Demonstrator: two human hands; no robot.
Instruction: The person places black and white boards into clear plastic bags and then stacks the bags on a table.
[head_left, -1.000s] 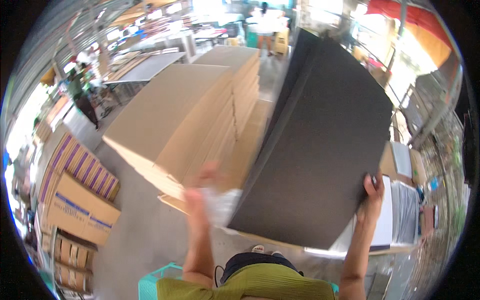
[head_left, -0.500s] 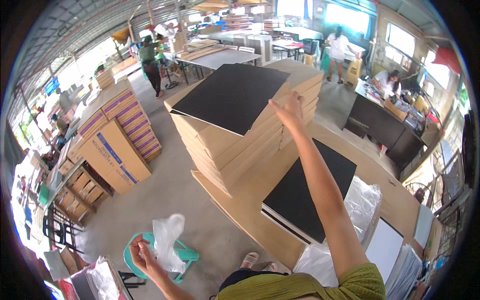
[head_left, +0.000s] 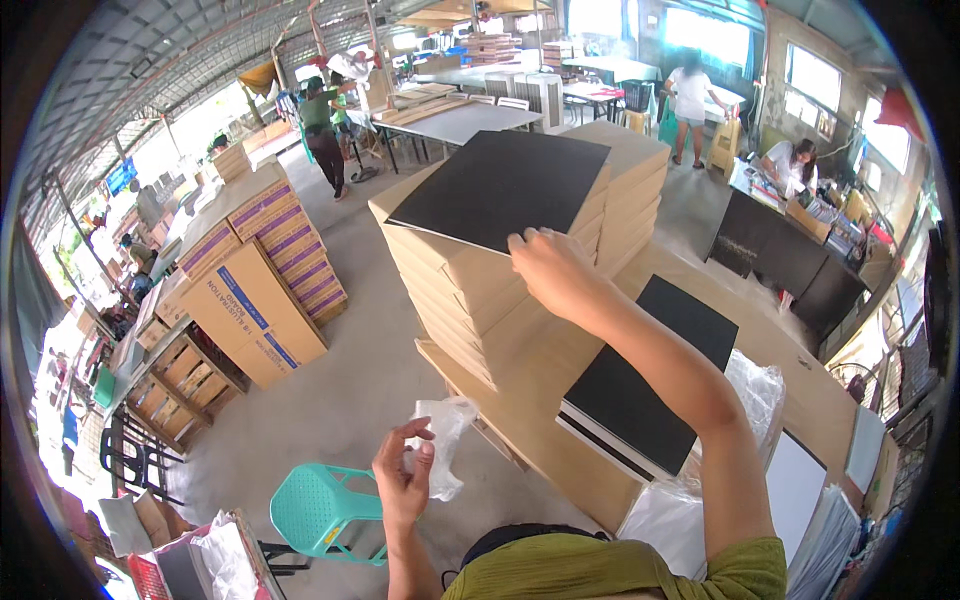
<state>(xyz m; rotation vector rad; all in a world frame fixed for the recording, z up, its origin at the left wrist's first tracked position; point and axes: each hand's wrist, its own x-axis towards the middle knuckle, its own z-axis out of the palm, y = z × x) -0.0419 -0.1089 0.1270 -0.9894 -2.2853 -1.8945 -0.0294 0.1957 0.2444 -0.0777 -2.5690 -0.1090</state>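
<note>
Your right hand (head_left: 560, 272) reaches out over the counter (head_left: 535, 420), arm stretched forward, with its fingertips at the near corner of a black board (head_left: 505, 185). That board lies flat on top of a tall stack of brown packs (head_left: 450, 300), its pale edge showing toward you. The fingers touch the corner, but you cannot tell from this view whether the right grip is clamped on it or only resting against it.

Your left hand (head_left: 402, 485) is lower and nearer your body, held in the air past the counter's edge. Its grip is closed on a crumpled piece of clear plastic (head_left: 447, 440), which hangs beside the fingers, well apart from the black board.

Under your right forearm, a short pile of black boards (head_left: 622, 385) with white edges sits on the counter. More plastic wrap (head_left: 752, 395) lies just beside it, and a white sheet (head_left: 795, 490) is farther to the right. A second brown stack (head_left: 632, 185) stands right behind the first.

On the floor to your left is a teal stool (head_left: 318, 505). Beyond it, a large carton (head_left: 250, 315) leans against a pile of purple-striped boxes (head_left: 290, 240). Across the room, a person in a white top (head_left: 690, 98) stands near a yellow stool (head_left: 724, 145).
</note>
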